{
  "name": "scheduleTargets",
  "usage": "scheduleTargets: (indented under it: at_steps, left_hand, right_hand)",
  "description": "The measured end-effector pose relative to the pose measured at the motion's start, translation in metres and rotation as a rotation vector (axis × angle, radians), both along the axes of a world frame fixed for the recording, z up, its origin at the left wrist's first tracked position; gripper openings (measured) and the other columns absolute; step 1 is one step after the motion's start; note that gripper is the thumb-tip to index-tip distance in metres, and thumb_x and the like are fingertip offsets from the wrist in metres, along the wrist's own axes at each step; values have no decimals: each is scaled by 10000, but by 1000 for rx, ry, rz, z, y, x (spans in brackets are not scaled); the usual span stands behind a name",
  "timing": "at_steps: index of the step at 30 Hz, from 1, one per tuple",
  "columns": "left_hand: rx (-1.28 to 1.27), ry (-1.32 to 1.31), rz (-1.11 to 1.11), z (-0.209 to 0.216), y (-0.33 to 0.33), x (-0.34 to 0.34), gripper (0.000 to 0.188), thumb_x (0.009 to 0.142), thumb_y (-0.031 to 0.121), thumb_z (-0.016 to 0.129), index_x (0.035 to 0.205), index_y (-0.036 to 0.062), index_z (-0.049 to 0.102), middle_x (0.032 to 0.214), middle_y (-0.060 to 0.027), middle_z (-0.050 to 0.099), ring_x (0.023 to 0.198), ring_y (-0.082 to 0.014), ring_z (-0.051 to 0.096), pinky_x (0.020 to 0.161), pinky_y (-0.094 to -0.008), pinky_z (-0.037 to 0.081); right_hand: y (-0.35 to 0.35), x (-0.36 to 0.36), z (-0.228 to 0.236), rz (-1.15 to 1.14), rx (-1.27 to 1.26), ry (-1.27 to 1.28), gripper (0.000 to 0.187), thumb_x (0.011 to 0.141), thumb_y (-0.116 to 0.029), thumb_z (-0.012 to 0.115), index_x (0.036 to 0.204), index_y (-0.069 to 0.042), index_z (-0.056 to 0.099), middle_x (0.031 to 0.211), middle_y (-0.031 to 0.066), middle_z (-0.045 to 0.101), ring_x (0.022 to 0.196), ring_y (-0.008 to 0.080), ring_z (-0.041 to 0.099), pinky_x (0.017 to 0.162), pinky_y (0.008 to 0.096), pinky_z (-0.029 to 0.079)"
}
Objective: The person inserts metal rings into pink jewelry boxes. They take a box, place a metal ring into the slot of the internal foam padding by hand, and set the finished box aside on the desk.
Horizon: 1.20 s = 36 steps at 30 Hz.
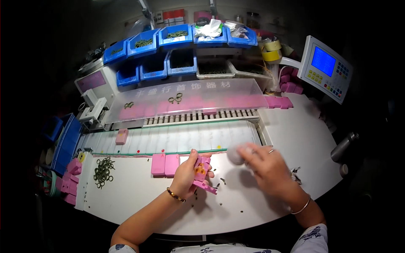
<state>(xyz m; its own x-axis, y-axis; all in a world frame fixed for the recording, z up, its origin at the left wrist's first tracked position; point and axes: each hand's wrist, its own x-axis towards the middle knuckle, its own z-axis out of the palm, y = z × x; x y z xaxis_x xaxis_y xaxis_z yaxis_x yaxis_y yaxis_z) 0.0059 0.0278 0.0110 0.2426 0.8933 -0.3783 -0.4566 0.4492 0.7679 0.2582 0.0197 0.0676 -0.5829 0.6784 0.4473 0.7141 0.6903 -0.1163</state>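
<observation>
My left hand (185, 175) is closed around a pink mould block (203, 164) over the white table. The mould's inner face is turned up and has an orange-brown patch; a flap of it (206, 187) hangs open below. To its right, my right hand (270, 170) grips a pale grey rounded thing (235, 155), smeared by motion, so its kind cannot be told. Two closed pink blocks (158, 164) lie side by side just left of my left hand. Several small dark green bits (222, 181) are scattered beneath my hands.
A pile of green rings (103, 172) lies at the left. Behind is a conveyor (181, 137) carrying one pink block (122, 136), under a clear cover (190, 95). Blue bins (175, 37) stand at the back, a control panel (325, 69) at right, a dark bottle (344, 146) near the edge.
</observation>
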Motion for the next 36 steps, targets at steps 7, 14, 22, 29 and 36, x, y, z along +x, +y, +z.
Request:
scheduleTargets:
  at_steps: [7,14,22,29,36]
  left_hand:
    - [327,97,88,9,-17,12,483,1053,452,301,1284,64,471,881,-56,586,816,-159,642,566,-286,521]
    - [419,146,81,12,-25,-4,448,1060,437,299,1288,70,418,956,-54,585,808,-95,578,725,-227,487]
    - [709,134,187,0,-25,-10,365,1037,377,422,1194,55,353,1037,-115,560,846,-216,664,703,-355,570]
    - [276,-293,205,15,-2,-45,426,1016,479,404,1070,60,448,944,-118,588,693,-273,673,517,-358,588]
    - [369,-189,59,7,-19,-34,226,925,190,661,1012,108,469,1136,-106,559,1012,-256,639,914,-418,549]
  right_hand:
    - [-38,-50,-3,236,123,-69,498,757,-80,617,1254,-102,619,1248,160,615,797,255,619,733,367,491]
    - [-36,-34,27,183,146,-93,569,763,-143,638,1328,-187,583,1329,146,577,793,207,601,767,331,450]
    - [-45,-50,3,244,-10,-201,514,769,-128,634,1279,-195,610,1311,171,587,861,259,617,807,366,447]
    - [-22,7,-22,-81,-41,-351,592,730,-68,661,1307,-173,575,1315,175,573,932,327,615,833,406,441]
    - [-3,-15,-6,50,-175,-13,573,744,-143,762,1282,-77,576,1277,155,592,1043,337,574,879,397,440]
